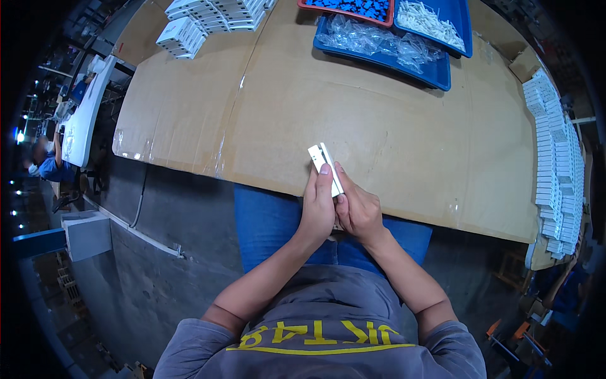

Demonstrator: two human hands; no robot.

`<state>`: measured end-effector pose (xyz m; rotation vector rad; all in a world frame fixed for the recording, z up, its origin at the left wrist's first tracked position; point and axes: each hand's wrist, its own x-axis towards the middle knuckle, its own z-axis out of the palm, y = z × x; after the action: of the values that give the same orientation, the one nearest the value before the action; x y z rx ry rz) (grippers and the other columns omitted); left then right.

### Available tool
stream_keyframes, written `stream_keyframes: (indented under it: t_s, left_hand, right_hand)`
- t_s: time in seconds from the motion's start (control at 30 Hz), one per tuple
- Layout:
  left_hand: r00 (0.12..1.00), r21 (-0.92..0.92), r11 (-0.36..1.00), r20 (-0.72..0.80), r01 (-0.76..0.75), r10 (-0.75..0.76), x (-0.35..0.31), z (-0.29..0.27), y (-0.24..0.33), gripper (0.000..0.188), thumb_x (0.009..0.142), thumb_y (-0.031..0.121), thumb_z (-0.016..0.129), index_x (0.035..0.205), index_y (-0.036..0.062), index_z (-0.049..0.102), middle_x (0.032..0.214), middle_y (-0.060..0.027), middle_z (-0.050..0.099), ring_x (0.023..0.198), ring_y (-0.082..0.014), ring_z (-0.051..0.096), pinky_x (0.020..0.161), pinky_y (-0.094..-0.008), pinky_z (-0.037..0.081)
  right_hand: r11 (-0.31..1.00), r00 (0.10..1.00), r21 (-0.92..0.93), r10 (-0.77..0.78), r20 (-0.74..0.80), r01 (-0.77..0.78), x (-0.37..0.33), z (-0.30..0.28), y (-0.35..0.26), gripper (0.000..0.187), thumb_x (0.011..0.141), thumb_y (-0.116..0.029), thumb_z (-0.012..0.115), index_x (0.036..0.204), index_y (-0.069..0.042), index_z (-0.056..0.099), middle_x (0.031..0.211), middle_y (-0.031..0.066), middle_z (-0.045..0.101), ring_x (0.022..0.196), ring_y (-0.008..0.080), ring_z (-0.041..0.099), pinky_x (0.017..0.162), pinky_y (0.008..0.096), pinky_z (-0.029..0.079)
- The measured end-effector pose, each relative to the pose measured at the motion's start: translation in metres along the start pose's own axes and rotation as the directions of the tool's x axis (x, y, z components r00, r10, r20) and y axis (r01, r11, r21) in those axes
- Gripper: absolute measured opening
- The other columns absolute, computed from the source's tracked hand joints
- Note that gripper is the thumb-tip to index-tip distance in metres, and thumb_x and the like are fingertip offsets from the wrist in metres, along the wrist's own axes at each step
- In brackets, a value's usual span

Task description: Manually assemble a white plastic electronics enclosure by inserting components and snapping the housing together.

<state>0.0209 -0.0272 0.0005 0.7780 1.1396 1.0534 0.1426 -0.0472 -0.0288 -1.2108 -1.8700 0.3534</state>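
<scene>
Just past the table's near edge, both my hands grip a small, long white plastic case [317,155] with a slot or gap along its length. My left hand [317,205] wraps its left side, with the thumb lying along the top. From the right, my right hand [361,211] closes on the lower end, fingers bent against it. The underside of the case and several fingertips are hidden by the hands.
Cardboard covers the table [271,126]. At its far side are a blue tray [379,71] of clear plastic bags, a red tray [303,5] of blue pieces and another blue tray [467,31] of white pieces. White cases stand stacked far left [183,38] and right [555,170].
</scene>
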Motion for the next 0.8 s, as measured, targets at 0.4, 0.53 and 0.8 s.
stream_keyframes:
  t_s: [0.4,0.53,0.8]
  left_hand:
    - [0.958,-0.010,0.991,0.256,-0.130,0.128,0.013,-0.026,0.028,0.097,0.087,0.010,0.060,0.167,0.0029,0.006,0.156,-0.0181,0.036,0.142,-0.0296,0.044,0.121,-0.0426,0.035]
    - [0.837,0.243,0.855,0.441,-0.457,0.322,0.019,-0.033,0.020,0.111,0.079,0.019,0.071,0.168,0.0052,0.006,0.159,-0.0178,0.034,0.149,-0.0299,0.037,0.127,-0.0415,0.024]
    - [0.955,-0.262,0.959,0.238,-0.112,0.177,0.015,-0.010,0.012,0.081,0.108,0.061,0.042,0.166,0.0088,0.020,0.158,-0.0178,0.038,0.145,-0.0288,0.040,0.121,-0.0425,0.033]
  right_hand:
    - [0.789,0.925,0.487,0.359,0.129,-0.374,0.026,-0.030,-0.009,0.044,0.111,-0.028,0.050,0.144,0.001,0.056,0.140,0.0182,0.064,0.128,0.0286,0.063,0.104,0.0340,0.050]
    - [0.306,0.692,0.673,0.580,0.429,-0.674,0.039,-0.042,-0.018,0.047,0.109,-0.037,0.057,0.140,-0.001,0.058,0.124,0.0085,0.067,0.109,0.0123,0.061,0.093,0.0292,0.050]
    - [0.618,0.885,0.671,0.449,0.125,-0.409,0.032,-0.012,-0.026,0.048,0.095,-0.008,0.076,0.139,0.001,0.058,0.149,0.0202,0.054,0.138,0.0303,0.055,0.117,0.0403,0.042]
